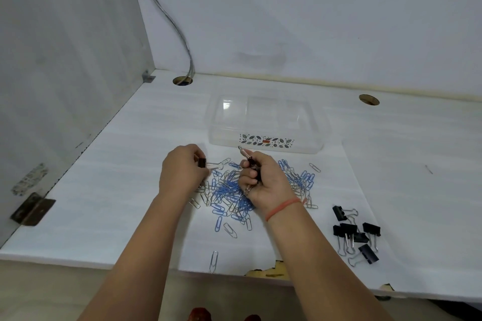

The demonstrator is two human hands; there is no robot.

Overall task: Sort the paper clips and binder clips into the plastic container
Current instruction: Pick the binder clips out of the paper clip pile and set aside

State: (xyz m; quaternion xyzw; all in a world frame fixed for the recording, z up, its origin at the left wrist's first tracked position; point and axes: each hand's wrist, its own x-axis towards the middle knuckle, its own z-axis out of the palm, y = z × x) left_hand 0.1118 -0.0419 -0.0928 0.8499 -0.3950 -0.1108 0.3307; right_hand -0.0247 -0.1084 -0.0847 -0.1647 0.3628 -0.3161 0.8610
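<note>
Black metal binder clips (252,166) bunch in my curled right hand (263,182), my left hand (182,172) pinches one more, surely to separate them from the blue and silver wire paper clips (228,191).

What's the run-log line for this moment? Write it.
left hand: pinches binder clip | right hand: grips clip bunch | paper clips: piled loose | plastic container: no clips seen inside

One clear plastic container (266,122). The paper clips (227,190), blue and silver, are a tangled heap, way too many to count. Black binder clips (348,228): about six loose on the right, one in the left hand (182,172), a few bunched in the right hand (263,182), number unclear.
</note>
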